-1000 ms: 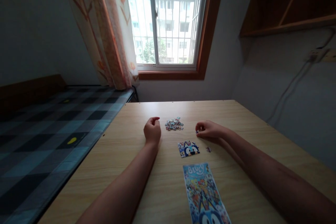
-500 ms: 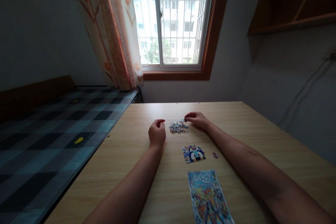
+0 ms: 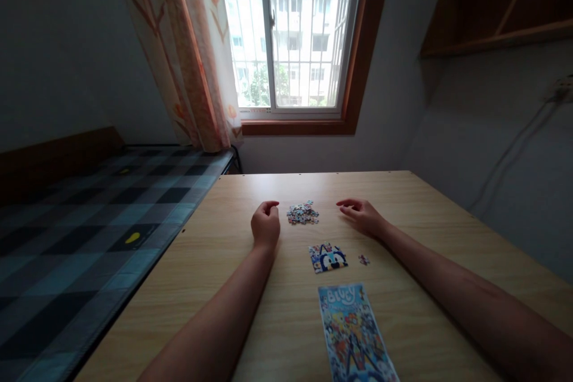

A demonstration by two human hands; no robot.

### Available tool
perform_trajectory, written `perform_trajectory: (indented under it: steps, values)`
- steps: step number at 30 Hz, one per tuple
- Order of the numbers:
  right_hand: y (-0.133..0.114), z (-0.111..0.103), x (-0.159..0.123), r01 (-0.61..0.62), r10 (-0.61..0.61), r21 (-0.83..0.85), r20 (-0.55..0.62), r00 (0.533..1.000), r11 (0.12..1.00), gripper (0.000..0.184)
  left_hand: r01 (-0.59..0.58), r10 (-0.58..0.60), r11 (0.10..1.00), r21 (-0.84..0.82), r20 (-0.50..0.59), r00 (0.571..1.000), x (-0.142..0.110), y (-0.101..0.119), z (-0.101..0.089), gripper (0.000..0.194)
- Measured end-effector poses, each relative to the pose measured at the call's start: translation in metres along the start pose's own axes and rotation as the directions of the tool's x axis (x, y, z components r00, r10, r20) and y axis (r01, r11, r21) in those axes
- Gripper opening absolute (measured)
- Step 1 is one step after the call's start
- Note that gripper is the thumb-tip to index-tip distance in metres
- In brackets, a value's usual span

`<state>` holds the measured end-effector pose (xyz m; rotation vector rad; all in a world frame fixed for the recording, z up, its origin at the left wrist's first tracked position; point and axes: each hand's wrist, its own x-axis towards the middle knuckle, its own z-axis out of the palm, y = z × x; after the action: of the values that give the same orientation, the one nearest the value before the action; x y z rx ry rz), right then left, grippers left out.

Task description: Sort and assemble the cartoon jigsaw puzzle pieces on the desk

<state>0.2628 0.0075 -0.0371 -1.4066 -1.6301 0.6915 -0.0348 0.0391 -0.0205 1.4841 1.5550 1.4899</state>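
A heap of loose jigsaw pieces [image 3: 302,213] lies on the wooden table [image 3: 197,286] between my hands. My left hand [image 3: 265,222] rests just left of it, fingers curled in, with nothing showing in them. To the right of the heap, and apart from it, is my right hand [image 3: 362,216]; its fingers are loosely stretched and I see no piece between them. Nearer to me sits a joined section of puzzle [image 3: 328,258] showing a blue dog's face. A small cluster of pieces [image 3: 364,259] lies to its right.
A Bluey picture sheet [image 3: 356,334] lies at the table's near side. Along the left stands a bed [image 3: 147,215] with a checked cover. Behind the table are a window [image 3: 304,42] and a curtain [image 3: 192,54]. A wooden shelf [image 3: 496,42] hangs at upper right.
My right hand has drawn away from the heap to the right, and its fingers have loosened. The left hand stays in place. The view has shifted slightly.
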Motion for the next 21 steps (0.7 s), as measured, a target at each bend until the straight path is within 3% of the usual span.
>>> perform_trajectory:
  steps: [2,5,9,21]
  values:
    - [-0.001,-0.016,-0.032,0.035,-0.031,-0.065,0.058,0.998,0.997,0.038,-0.012,0.012,1.000,0.004,0.002,1.000,0.000,0.000,0.001,0.027]
    - [-0.009,-0.033,-0.080,0.201,-0.174,-0.120,0.200,0.964,0.972,0.032,-0.029,0.029,1.000,0.006,0.006,1.000,0.000,0.002,0.002,0.026]
    - [-0.019,-0.040,-0.123,0.262,-0.201,-0.245,0.245,0.948,0.933,0.038,-0.039,0.039,0.999,0.008,0.007,0.999,-0.001,0.005,0.002,0.025]
    - [-0.023,-0.030,-0.129,0.379,-0.302,-0.433,0.239,0.923,0.818,0.029,-0.067,0.066,0.996,0.054,0.019,0.998,-0.008,0.011,0.001,0.027]
